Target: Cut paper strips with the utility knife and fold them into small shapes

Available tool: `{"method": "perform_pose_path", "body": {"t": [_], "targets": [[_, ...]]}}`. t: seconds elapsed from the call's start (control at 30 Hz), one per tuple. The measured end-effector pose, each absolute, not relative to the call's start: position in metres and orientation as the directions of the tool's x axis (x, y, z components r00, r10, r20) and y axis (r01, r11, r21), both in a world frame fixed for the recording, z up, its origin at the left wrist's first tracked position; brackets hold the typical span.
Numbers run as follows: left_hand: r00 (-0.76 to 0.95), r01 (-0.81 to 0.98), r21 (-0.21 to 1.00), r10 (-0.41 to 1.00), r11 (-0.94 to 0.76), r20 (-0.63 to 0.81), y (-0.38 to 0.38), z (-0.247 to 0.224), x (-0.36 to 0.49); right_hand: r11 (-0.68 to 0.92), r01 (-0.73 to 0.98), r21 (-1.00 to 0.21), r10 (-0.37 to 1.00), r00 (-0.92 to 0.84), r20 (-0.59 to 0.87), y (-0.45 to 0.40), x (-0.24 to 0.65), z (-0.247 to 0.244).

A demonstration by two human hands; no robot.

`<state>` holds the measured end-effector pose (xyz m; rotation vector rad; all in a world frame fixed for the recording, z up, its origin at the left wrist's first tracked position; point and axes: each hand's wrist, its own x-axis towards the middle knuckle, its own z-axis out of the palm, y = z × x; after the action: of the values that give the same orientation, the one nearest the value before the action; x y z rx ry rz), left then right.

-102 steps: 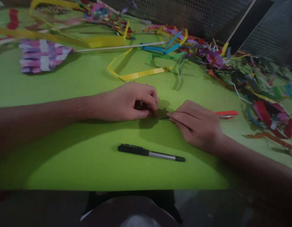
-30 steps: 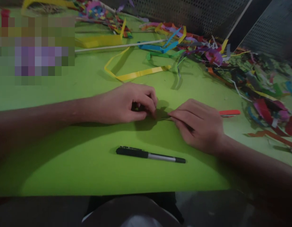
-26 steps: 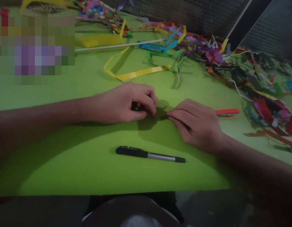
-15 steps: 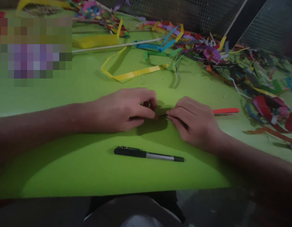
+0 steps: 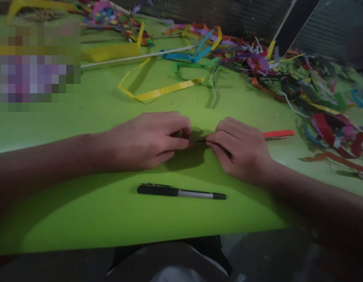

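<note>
My left hand [image 5: 155, 140] rests low over the green table, its fingers curled and the thumb and fingertips drawn together. What it pinches, if anything, I cannot make out. Close by on the right, my right hand [image 5: 240, 147] is closed, thumb against forefinger, on a thin dark piece [image 5: 200, 140] whose tip pokes out toward the left fingertips. Behind the right hand lies a slim red object [image 5: 279, 134], its near end hidden; its kind is unclear. A capped black and silver pen [image 5: 181, 191] lies on the table below both hands.
A bent yellow paper strip [image 5: 166, 91] lies beyond my hands. Farther back are a pale stick [image 5: 134, 59], a blue strip [image 5: 184, 56] and heaps of coloured paper scraps [image 5: 258, 64] along a perforated dark panel [image 5: 228, 19]. The green table's [image 5: 111, 219] front edge runs below the pen.
The whole view has shifted slightly, so most things sit a little farther left. Both hands keep nearly the same pose, and the pen lies as before.
</note>
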<state>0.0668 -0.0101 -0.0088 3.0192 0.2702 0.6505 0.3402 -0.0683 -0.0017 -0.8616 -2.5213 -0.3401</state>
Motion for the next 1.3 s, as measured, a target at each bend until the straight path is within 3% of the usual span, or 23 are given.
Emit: {"method": "perform_pose_path", "body": {"t": [0.23, 0.6, 1.3], "targets": [[0.879, 0.105, 0.127, 0.151, -0.986, 0.451, -0.010, -0.011, 0.063, 0.743, 0.669, 0.037, 0.556, -0.647, 0.522, -0.069, 0.341, -0.002], [0.863, 0.172, 0.540, 0.390, -0.824, 0.321, -0.001, -0.005, 0.059, 0.778, 0.627, 0.023, 0.527, -0.673, 0.519, -0.069, 0.341, -0.002], [0.813, 0.239, 0.633, 0.509, -0.736, 0.284, 0.008, -0.006, 0.061, 0.803, 0.593, 0.060, 0.487, -0.711, 0.507, -0.067, 0.333, 0.001]]}}
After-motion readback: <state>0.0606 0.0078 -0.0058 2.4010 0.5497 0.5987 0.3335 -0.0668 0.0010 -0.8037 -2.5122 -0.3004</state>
